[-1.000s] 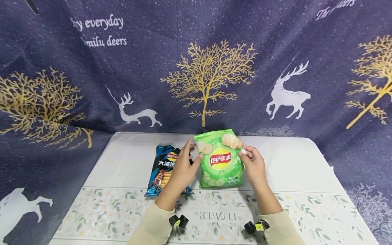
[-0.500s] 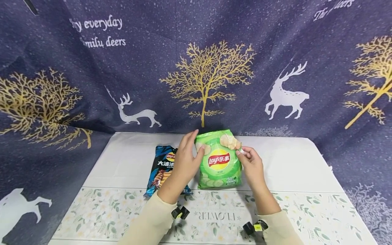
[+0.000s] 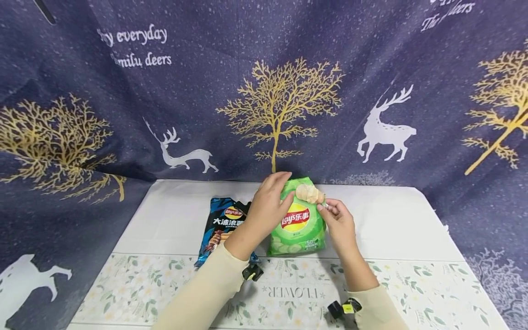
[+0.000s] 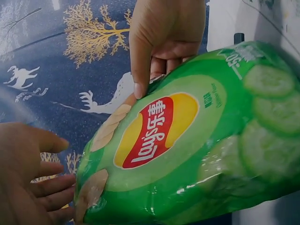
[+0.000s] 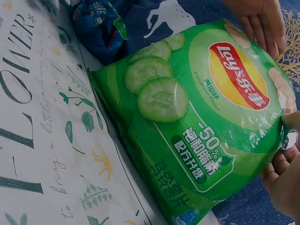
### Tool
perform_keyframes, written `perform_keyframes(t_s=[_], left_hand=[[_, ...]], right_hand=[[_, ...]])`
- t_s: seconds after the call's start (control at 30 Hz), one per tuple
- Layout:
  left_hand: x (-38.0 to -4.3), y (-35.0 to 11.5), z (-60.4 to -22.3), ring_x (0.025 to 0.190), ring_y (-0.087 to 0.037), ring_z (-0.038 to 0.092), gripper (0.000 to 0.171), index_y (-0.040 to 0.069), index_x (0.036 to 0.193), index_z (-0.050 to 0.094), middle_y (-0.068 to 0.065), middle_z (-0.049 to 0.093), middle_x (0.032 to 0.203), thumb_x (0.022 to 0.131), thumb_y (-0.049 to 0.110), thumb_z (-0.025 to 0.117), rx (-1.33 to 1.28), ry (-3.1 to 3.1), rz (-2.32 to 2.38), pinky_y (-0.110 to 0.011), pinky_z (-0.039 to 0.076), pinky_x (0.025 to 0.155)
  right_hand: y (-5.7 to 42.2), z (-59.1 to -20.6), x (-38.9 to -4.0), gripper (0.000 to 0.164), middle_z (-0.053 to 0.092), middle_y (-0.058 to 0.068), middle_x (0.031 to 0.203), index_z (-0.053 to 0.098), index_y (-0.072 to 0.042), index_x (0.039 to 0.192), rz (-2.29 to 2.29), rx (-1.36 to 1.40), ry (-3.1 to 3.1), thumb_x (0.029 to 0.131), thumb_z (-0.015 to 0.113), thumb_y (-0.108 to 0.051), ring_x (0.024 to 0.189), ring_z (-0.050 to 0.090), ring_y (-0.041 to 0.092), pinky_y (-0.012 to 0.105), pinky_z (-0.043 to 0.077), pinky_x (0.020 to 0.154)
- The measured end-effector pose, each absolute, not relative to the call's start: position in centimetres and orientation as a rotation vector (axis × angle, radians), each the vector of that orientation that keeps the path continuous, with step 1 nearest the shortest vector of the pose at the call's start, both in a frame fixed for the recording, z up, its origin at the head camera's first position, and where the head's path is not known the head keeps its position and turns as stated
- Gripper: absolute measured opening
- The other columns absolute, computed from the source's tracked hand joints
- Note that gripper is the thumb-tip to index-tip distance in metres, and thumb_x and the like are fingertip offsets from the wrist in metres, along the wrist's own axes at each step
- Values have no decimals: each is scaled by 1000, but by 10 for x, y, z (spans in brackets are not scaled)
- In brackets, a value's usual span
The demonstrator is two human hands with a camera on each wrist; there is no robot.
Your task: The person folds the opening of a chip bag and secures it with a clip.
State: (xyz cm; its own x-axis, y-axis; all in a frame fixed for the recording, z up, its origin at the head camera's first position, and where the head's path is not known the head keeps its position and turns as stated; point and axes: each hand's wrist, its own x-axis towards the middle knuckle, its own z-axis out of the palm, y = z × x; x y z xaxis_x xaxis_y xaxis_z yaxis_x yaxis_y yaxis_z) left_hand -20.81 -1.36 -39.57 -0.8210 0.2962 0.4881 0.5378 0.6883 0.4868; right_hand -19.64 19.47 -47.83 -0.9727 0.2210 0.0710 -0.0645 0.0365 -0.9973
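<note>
A green Lay's cucumber-flavor potato chip bag [image 3: 298, 229] stands on the table, leaning slightly back. My right hand [image 3: 340, 224] pinches its right edge between thumb and fingers; the right wrist view shows that thumb [image 5: 291, 121] on the bag's crinkled side. At the upper left of the bag is my left hand [image 3: 268, 204], fingers extended and overlapping the corner in the head view. In the left wrist view the left hand [image 4: 35, 176] has its fingers spread beside the top edge, not curled round it. A dark blue Lay's bag [image 3: 218, 231] lies to the left, partly hidden by the left forearm.
The white table [image 3: 387, 224] carries a floral printed band [image 3: 136, 288] along its front, with the word FLOWER. Behind it hangs a dark blue cloth [image 3: 198, 91] with gold trees and white deer. Black wrist cameras [image 3: 342, 309] sit on both sleeves.
My left hand has moved right and slightly up from the bag's left edge, across its upper left corner. The right hand keeps its pinch and has shifted slightly left with the bag.
</note>
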Motion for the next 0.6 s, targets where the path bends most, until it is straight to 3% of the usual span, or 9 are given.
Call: perform_keyframes(t_s=[0.23, 0.6], left_hand=[[-219, -4, -391, 132, -27, 58, 55, 9, 150, 49, -10, 60, 142, 102, 36, 60, -650, -2698, -663, -44, 47, 110], [-225, 7, -393, 111, -18, 67, 39, 17, 134, 64, -1, 69, 120, 100, 35, 64, -702, -2651, -583, -39, 50, 96]], right_hand=[[194, -479, -195, 28, 64, -5, 93, 61, 1, 119, 2037, -160, -2116, 97, 68, -16, 83, 59, 4, 15, 54, 74], [194, -478, -195, 26, 62, -8, 90, 61, 1, 116, 2046, -138, -2089, 96, 69, -15, 81, 58, 5, 15, 53, 71]])
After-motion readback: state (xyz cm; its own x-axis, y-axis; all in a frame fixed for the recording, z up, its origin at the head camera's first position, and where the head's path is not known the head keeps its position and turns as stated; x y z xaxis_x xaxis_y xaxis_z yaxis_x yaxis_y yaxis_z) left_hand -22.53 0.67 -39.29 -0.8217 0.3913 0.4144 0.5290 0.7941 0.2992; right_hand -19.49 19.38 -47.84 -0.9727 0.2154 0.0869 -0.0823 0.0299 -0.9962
